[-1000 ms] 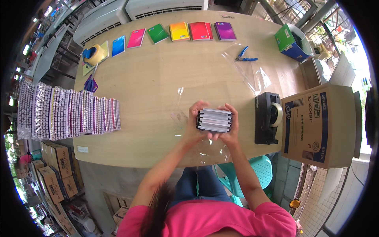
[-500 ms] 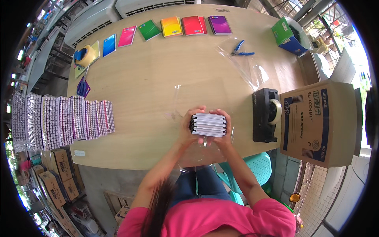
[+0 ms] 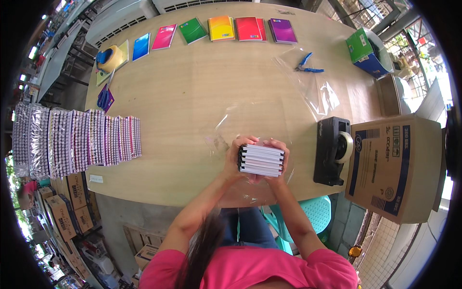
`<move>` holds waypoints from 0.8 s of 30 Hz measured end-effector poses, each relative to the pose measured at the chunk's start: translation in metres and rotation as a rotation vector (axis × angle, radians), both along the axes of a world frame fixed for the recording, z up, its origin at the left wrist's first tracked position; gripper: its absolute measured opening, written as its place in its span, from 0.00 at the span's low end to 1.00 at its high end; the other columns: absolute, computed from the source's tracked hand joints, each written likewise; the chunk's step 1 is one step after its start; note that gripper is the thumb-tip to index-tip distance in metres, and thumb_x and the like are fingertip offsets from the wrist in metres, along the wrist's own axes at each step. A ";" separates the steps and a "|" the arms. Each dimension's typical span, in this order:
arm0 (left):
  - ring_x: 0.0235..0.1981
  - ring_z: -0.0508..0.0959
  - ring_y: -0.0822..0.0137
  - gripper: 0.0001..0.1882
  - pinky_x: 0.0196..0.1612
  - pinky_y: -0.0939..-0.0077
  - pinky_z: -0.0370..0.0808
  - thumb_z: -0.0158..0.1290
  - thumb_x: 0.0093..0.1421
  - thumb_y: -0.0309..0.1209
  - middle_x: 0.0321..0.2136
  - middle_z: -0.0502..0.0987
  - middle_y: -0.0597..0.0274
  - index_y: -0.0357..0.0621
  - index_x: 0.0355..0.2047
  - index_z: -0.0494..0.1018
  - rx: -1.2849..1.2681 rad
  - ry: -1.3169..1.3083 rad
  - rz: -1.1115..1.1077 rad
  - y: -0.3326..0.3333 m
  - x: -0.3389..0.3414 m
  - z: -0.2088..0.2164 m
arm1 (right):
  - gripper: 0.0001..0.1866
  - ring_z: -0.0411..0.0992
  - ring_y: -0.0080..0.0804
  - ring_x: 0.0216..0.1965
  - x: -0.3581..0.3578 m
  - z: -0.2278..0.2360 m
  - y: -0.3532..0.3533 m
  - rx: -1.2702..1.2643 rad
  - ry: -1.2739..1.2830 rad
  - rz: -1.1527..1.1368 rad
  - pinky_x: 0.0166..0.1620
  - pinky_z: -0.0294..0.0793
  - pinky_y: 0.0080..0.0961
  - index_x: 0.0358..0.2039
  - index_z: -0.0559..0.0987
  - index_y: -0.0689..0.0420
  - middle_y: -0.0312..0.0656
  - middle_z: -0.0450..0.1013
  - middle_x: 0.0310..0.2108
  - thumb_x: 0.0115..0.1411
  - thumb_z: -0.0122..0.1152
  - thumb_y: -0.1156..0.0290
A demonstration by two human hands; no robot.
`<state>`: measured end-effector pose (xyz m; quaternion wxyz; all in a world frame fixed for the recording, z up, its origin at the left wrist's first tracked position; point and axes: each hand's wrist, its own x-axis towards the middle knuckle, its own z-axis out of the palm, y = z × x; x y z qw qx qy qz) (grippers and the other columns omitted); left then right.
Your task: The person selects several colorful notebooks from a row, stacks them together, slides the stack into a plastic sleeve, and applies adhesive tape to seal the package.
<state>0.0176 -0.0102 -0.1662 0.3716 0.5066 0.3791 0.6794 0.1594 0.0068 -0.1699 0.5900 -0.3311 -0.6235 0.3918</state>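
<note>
At six o'clock over the pale wooden tabletop (image 3: 168,120), the left hand (image 3: 233,160) and right hand (image 3: 286,155) clasp a compact block-shaped stack of white-paged notebooks (image 3: 262,160), probably dense, stiff but slippery between layers, best gripped at nine and three o'clock.

my notebook stack (image 3: 262,161) showed white edges with dark stripes; my shirt (image 3: 269,262) was pink, the tabletop (image 3: 163,115) pale tan, the pliers (image 3: 313,70) blue, the tape dispenser (image 3: 326,171) black, the carton (image 3: 375,168) brown with navy bands.

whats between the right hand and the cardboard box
In the head view, past the right hand: an edge of clear film, then the black tape dispenser.
</note>
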 end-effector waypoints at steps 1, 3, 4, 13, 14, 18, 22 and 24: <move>0.46 0.76 0.62 0.43 0.49 0.67 0.74 0.74 0.40 0.46 0.47 0.74 0.53 0.42 0.52 0.65 -0.045 0.032 -0.035 -0.001 -0.003 0.001 | 0.49 0.70 0.37 0.46 0.001 -0.005 -0.001 -0.010 0.009 -0.007 0.52 0.72 0.38 0.53 0.67 0.58 0.45 0.69 0.46 0.36 0.82 0.48; 0.46 0.75 0.63 0.43 0.50 0.66 0.74 0.72 0.44 0.43 0.48 0.73 0.53 0.41 0.55 0.63 -0.139 0.086 -0.107 -0.004 -0.008 0.011 | 0.48 0.71 0.36 0.46 0.003 -0.011 -0.002 -0.068 0.051 -0.030 0.51 0.72 0.36 0.53 0.67 0.59 0.44 0.70 0.46 0.36 0.83 0.51; 0.48 0.74 0.59 0.44 0.52 0.62 0.72 0.73 0.43 0.44 0.49 0.72 0.52 0.41 0.55 0.63 -0.200 0.117 -0.081 -0.003 -0.008 0.016 | 0.47 0.71 0.35 0.46 0.004 -0.013 -0.003 -0.097 0.072 -0.041 0.51 0.73 0.34 0.53 0.68 0.59 0.43 0.70 0.46 0.36 0.83 0.53; 0.68 0.56 0.53 0.64 0.66 0.40 0.46 0.70 0.39 0.51 0.63 0.63 0.58 0.44 0.69 0.45 -0.575 1.123 0.154 -0.092 -0.057 0.057 | 0.48 0.75 0.37 0.47 0.015 0.129 0.087 -0.473 -0.658 0.597 0.51 0.74 0.32 0.51 0.72 0.63 0.47 0.77 0.43 0.30 0.85 0.57; 0.69 0.54 0.53 0.67 0.66 0.38 0.44 0.71 0.37 0.51 0.64 0.62 0.60 0.44 0.70 0.42 -0.568 1.120 0.138 -0.091 -0.063 0.057 | 0.48 0.76 0.38 0.48 0.005 0.135 0.097 -0.426 -0.846 0.686 0.51 0.75 0.32 0.51 0.72 0.63 0.48 0.77 0.44 0.29 0.84 0.55; 0.72 0.48 0.56 0.75 0.66 0.32 0.39 0.73 0.33 0.49 0.67 0.60 0.68 0.47 0.71 0.34 -0.562 1.113 0.038 -0.067 -0.092 0.053 | 0.44 0.77 0.42 0.44 -0.033 0.120 0.117 -0.356 -1.159 0.942 0.44 0.77 0.35 0.45 0.74 0.61 0.49 0.78 0.40 0.31 0.81 0.47; 0.72 0.47 0.56 0.77 0.67 0.30 0.39 0.72 0.32 0.50 0.67 0.59 0.71 0.52 0.72 0.29 -0.515 1.110 -0.075 -0.056 -0.116 0.059 | 0.44 0.78 0.45 0.43 -0.053 0.103 0.127 -0.327 -1.267 0.985 0.43 0.78 0.36 0.45 0.75 0.61 0.51 0.78 0.39 0.31 0.80 0.45; 0.72 0.47 0.56 0.77 0.67 0.30 0.39 0.72 0.33 0.50 0.67 0.59 0.70 0.52 0.72 0.28 -0.519 1.128 -0.092 -0.055 -0.122 0.060 | 0.44 0.78 0.45 0.43 -0.063 0.104 0.125 -0.347 -1.277 1.000 0.43 0.78 0.36 0.45 0.75 0.61 0.51 0.78 0.39 0.31 0.80 0.46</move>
